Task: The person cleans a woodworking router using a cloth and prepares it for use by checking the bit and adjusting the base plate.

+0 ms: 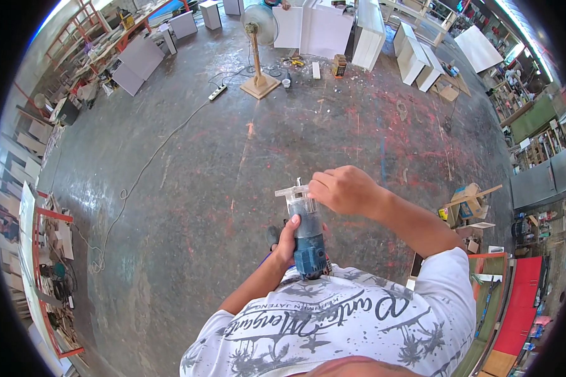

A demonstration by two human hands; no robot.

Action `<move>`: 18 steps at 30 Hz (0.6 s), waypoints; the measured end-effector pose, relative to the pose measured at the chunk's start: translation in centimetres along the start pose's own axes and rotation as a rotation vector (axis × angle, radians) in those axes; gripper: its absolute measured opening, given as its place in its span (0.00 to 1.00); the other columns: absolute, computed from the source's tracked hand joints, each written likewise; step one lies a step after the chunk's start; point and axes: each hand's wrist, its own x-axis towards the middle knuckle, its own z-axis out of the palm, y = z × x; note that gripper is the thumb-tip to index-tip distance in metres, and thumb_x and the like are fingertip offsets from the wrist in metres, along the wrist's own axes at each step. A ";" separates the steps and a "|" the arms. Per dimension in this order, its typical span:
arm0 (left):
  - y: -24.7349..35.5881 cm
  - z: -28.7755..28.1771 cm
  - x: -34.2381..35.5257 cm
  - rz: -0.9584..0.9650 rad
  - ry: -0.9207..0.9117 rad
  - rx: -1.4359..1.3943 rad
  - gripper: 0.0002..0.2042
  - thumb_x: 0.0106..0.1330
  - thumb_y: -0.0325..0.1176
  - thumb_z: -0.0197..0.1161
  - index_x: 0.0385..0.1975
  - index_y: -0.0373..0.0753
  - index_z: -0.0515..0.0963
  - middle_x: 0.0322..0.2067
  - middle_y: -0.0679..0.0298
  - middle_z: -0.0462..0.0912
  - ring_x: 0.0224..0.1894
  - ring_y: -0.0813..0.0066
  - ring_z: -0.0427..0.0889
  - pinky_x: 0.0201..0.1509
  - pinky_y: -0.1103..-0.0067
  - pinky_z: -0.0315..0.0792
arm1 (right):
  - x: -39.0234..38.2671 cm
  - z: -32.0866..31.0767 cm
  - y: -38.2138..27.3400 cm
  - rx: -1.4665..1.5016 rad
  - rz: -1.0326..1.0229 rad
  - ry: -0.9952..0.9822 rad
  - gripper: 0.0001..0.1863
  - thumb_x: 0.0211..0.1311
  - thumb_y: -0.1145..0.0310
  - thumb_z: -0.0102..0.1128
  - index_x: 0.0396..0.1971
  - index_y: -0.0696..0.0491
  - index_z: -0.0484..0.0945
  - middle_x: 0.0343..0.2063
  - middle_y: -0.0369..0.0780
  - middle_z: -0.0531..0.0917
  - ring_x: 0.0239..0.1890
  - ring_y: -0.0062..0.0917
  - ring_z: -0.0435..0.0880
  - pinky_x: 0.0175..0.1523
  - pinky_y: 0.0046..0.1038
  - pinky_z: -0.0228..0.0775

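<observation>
A blue trim router [309, 248] is held up close to my chest, its base end pointing away from me. My left hand [287, 240] is wrapped around the middle of its body, the thumb lying along the near side. The clear base plate [284, 191] sits at the far end, with a thin metal bit or shaft standing out past it. My right hand [347, 190] is closed at the right side of this base, fingertips pinched against it. Whatever those fingertips grip is hidden behind the knuckles.
A power strip [217, 92] with a long cord lies on the concrete floor [188, 207], near a standing fan [260, 81]. White cabinet panels [326, 28] stand at the back, with another person's hand [286, 5] behind them. A cardboard box [468, 202] sits at right.
</observation>
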 end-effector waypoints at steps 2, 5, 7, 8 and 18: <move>3.5 -0.5 0.4 0.013 0.054 0.013 0.45 0.58 0.77 0.53 0.52 0.32 0.75 0.37 0.51 0.81 0.36 0.55 0.87 0.40 0.56 0.86 | 2.6 1.5 1.5 0.015 0.066 -0.061 0.17 0.68 0.57 0.63 0.23 0.50 0.74 0.18 0.37 0.77 0.21 0.32 0.83 0.28 0.33 0.76; 8.3 -2.7 1.5 0.051 0.084 0.043 0.46 0.58 0.77 0.54 0.52 0.32 0.75 0.38 0.51 0.82 0.36 0.56 0.87 0.39 0.55 0.86 | 7.5 3.0 2.8 -0.092 0.120 -0.174 0.16 0.68 0.57 0.63 0.24 0.50 0.73 0.18 0.36 0.76 0.20 0.31 0.83 0.26 0.32 0.75; 10.7 -5.1 2.5 0.153 0.102 0.123 0.46 0.58 0.77 0.54 0.52 0.31 0.75 0.38 0.52 0.82 0.37 0.56 0.87 0.39 0.53 0.86 | 10.8 4.4 4.2 -0.109 0.078 -0.164 0.16 0.67 0.57 0.64 0.24 0.50 0.74 0.18 0.36 0.76 0.20 0.32 0.83 0.27 0.33 0.75; 11.9 -6.2 2.7 0.153 0.105 0.123 0.46 0.58 0.77 0.54 0.52 0.31 0.75 0.38 0.52 0.82 0.37 0.56 0.87 0.39 0.53 0.86 | 12.0 5.5 4.9 -0.120 0.035 -0.151 0.16 0.66 0.57 0.64 0.24 0.50 0.74 0.18 0.36 0.76 0.20 0.32 0.83 0.27 0.34 0.75; 22.0 -11.2 6.5 0.190 0.094 0.074 0.42 0.62 0.73 0.53 0.53 0.33 0.76 0.44 0.53 0.83 0.41 0.61 0.86 0.40 0.60 0.86 | 21.2 9.7 14.0 0.166 -0.069 -0.238 0.11 0.65 0.63 0.62 0.25 0.52 0.75 0.24 0.38 0.79 0.27 0.34 0.84 0.31 0.36 0.76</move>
